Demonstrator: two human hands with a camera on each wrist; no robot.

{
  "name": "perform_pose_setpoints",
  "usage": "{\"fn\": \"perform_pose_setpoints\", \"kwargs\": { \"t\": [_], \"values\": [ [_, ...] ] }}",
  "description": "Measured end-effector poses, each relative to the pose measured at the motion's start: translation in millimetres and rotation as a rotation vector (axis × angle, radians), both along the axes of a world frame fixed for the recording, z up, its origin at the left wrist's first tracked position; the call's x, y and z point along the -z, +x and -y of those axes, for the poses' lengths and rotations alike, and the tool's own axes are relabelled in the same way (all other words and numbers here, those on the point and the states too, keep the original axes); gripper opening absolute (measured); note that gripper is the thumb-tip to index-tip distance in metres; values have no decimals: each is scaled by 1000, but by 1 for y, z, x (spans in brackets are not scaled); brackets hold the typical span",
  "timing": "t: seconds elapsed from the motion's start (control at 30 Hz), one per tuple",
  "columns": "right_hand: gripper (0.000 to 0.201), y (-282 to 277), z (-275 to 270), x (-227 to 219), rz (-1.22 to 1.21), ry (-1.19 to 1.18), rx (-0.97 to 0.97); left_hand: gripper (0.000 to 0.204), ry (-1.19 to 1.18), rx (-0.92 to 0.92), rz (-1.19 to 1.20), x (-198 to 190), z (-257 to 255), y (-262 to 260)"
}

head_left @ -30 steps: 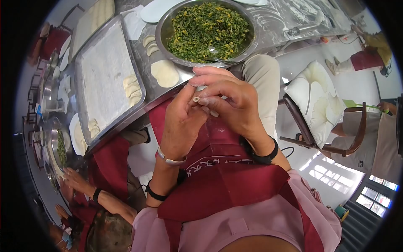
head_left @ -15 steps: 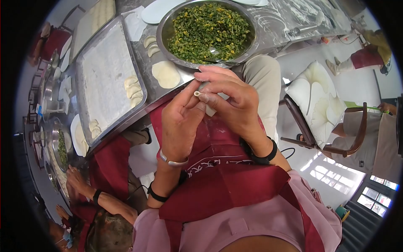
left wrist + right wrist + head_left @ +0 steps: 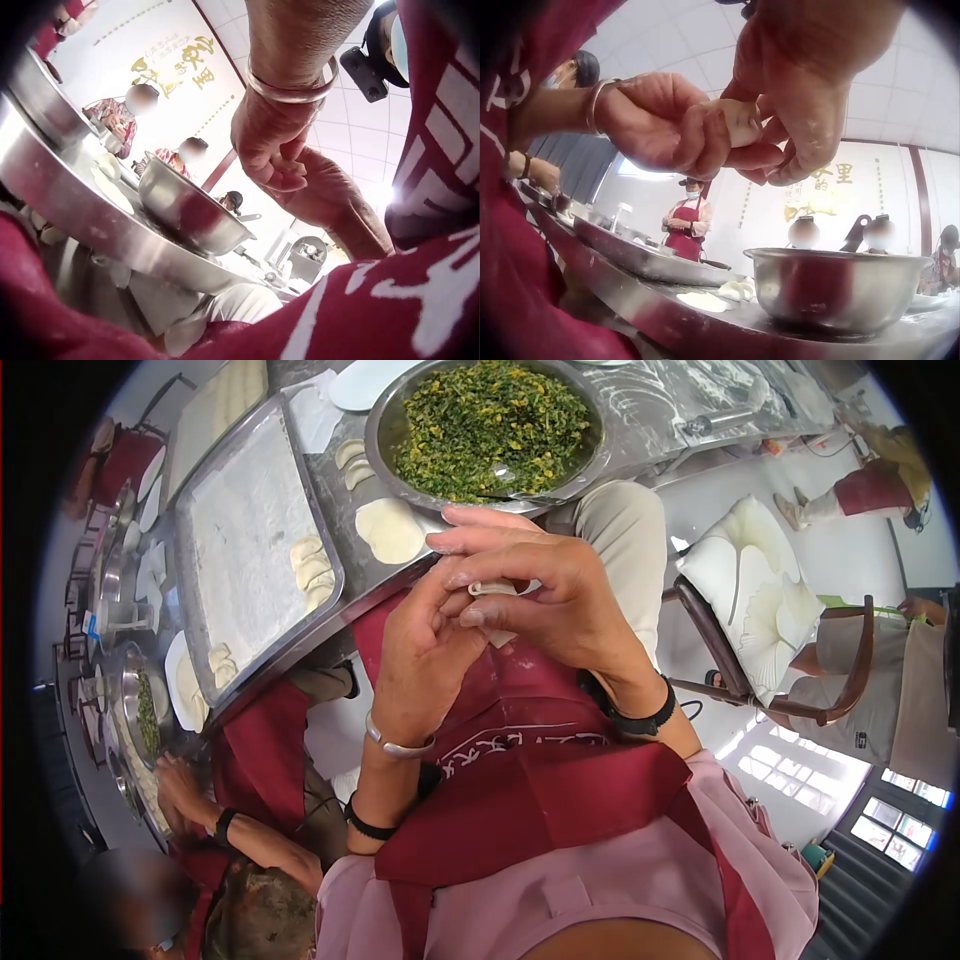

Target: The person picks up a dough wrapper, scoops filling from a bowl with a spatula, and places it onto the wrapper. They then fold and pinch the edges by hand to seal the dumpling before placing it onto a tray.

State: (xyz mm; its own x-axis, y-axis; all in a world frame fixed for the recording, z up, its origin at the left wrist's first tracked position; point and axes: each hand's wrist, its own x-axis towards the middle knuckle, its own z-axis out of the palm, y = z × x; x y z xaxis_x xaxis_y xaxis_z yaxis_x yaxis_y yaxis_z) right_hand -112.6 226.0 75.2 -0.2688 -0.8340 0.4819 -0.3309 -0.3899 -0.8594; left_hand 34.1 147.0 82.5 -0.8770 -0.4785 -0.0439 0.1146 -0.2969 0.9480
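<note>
Dumpling pinched between fingers of left hand and right hand, above apron, near filling bowl on surface.

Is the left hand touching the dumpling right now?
Touching. The right wrist view shows the left hand and right hand pinching the dumpling between their fingers.

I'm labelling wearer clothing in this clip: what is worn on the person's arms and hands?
Both hands are bare, without gloves, and the forearms are uncovered. The left hand has a plain silver bangle at the wrist and a black band further up the forearm. The right hand has a black strap at the wrist. Flour dusts the fingertips.
</note>
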Motion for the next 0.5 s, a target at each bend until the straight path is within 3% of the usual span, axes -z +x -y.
{"fn": "perform_pose_setpoints", "kwargs": {
  "t": [0.23,0.5],
  "values": [
    [10,2,1,1,42,-40,-2,43,-26,-34,30,-9,-3,3],
    [23,16,3,1,227,-94,49,43,95,-159,-92,0,-8,-2]
  ]
}}
